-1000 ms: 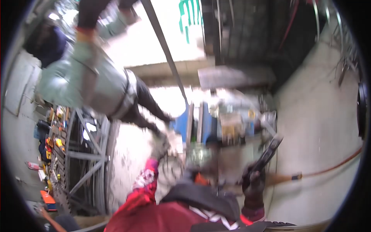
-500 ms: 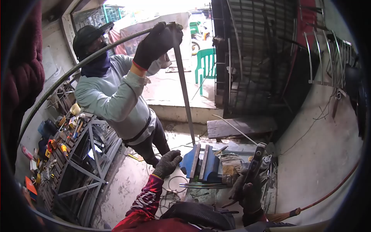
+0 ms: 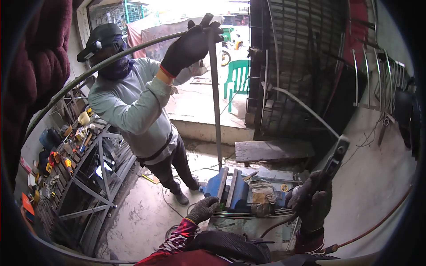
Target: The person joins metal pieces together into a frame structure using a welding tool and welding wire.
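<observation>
My left hand (image 3: 203, 209), in a dark knit glove, is beside the blue vise (image 3: 227, 189), its fingers curled; whether they hold anything is hidden. On the right my right hand (image 3: 314, 201), also gloved, grips a black electrode holder (image 3: 336, 155). A thin pale rod (image 3: 306, 106) sticks out of the holder toward the upper left. A co-worker (image 3: 133, 97) in a grey shirt holds a flat metal bar (image 3: 215, 97) at its top end; its lower end is at the vise. A long curved rod (image 3: 102, 64) meets it near that person's glove.
Tools (image 3: 66, 164) lie on a slatted rack at the left. Behind the vise is a wooden plank (image 3: 274, 151). A green chair (image 3: 237, 80) stands outside the doorway. A metal grille (image 3: 293, 57) and a hanging rack (image 3: 377, 80) are at the right.
My right hand has risen to the right with the holder, and the rod is higher. My left hand is lower and nearer the vise. The co-worker's head has turned and tilted down.
</observation>
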Available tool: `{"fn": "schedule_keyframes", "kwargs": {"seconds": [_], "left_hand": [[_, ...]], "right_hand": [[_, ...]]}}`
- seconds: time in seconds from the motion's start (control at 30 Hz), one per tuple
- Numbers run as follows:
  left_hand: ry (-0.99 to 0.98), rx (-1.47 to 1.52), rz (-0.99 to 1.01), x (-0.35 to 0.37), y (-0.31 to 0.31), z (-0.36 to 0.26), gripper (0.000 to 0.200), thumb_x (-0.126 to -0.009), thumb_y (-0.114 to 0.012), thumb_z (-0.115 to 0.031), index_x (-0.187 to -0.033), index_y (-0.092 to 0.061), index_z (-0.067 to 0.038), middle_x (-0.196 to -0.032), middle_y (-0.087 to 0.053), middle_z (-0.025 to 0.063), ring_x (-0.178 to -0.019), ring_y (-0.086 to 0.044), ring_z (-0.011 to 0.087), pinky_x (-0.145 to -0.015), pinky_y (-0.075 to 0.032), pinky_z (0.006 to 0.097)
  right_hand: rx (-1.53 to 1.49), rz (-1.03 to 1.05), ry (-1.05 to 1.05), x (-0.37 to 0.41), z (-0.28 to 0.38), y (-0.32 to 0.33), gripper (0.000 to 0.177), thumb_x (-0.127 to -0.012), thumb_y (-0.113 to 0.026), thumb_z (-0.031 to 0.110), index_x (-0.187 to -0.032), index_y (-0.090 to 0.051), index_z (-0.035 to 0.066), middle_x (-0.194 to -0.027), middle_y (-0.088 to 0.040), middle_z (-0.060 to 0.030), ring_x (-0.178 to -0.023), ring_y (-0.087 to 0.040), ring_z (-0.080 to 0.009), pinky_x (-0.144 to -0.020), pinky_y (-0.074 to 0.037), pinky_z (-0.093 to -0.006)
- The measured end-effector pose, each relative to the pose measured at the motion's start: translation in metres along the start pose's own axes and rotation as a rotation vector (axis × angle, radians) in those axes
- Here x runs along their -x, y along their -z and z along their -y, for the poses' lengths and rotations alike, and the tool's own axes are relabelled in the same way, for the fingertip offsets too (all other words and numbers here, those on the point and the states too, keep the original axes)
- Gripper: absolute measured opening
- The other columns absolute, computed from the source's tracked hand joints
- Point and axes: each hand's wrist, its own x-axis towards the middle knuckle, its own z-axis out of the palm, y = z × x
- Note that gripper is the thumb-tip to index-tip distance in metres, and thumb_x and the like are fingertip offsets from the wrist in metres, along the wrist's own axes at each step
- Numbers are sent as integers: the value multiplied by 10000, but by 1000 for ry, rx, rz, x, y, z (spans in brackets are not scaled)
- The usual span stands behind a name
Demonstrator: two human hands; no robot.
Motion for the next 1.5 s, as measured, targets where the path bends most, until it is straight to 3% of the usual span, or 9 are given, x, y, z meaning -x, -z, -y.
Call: {"fn": "schedule_keyframes", "kwargs": {"seconds": [0.43, 0.6, 0.7, 0.73, 0.93, 1.13, 1.2, 1.4, 1.5], "left_hand": [[4, -58, 84, 6, 12, 44, 411, -927, -612, -343, -1165, -626, -7, -1062, -679, 187, -995, -653, 297, -881, -496, 403], [130, -6, 158, 7, 22, 46, 404, -930, -611, -341, -1165, -627, -13, -1075, -673, 198, -1013, -648, 312, -892, -494, 406], [-48, -188, 286, -4, 5, 96, 398, -933, -597, -357, -1151, -633, -26, -1066, -677, 181, -1005, -648, 309, -882, -495, 407], [29, -186, 300, 1, 7, 69, 376, -928, -592, -357, -1110, -641, -31, -1045, -677, 187, -984, -649, 317, -864, -495, 422], [19, -119, 190, 23, -48, 30, 357, -899, -607, -323, -1109, -634, -35, -997, -671, 195, -958, -647, 367, -847, -501, 450], [404, -73, 417, 62, -78, 57, 423, -870, -628, -405, -1142, -643, -82, -1120, -661, 189, -1037, -639, 353, -892, -490, 448], [382, -181, 338, 81, -91, 113, 441, -851, -619, -446, -1119, -662, -98, -1070, -680, 190, -1022, -645, 357, -892, -494, 431], [863, -204, 110, 158, -72, 169, 453, -831, -615, -398, -1052, -697, -11, -1030, -687, 241, -1008, -658, 354, -907, -496, 425], [943, -136, 104, 213, -61, 214, 476, -830, -606, -410, -1060, -701, -4, -1033, -692, 239, -1009, -664, 358, -889, -501, 419]], "right_hand": [[-88, -2, 367, -100, 64, -50, 576, -996, -472, 432, -1361, -368, -2, -727, -561, -70, -466, -514, -164, -474, -478, -337], [-110, -49, 326, -81, 47, -58, 597, -993, -485, 421, -1393, -339, 2, -749, -563, -93, -472, -523, -177, -469, -483, -338], [-190, -60, 264, -53, 33, -27, 637, -993, -477, 449, -1419, -303, 8, -768, -572, -129, -507, -564, -214, -468, -505, -344], [-95, -154, 248, -41, 26, -19, 698, -959, -503, 541, -1427, -323, 56, -749, -542, -52, -468, -506, -133, -414, -460, -306], [-6, -174, 52, 24, 7, 37, 739, -908, -575, 567, -1406, -342, 72, -778, -556, -49, -507, -527, -160, -475, -481, -346], [-157, -120, -202, 46, -10, 49, 649, -867, -652, 549, -1312, -419, 138, -846, -539, -54, -689, -543, -187, -644, -482, -372], [-96, -113, -247, 49, -17, 47, 633, -866, -676, 505, -1307, -428, 125, -884, -544, -48, -730, -542, -196, -689, -476, -380], [-128, -175, -343, 59, -36, 45, 615, -864, -698, 457, -1293, -438, 103, -884, -548, -52, -750, -540, -196, -688, -476, -366], [-152, -137, -316, 59, -46, 49, 637, -861, -698, 476, -1294, -438, 88, -856, -543, -39, -742, -525, -167, -674, -459, -344]]}}
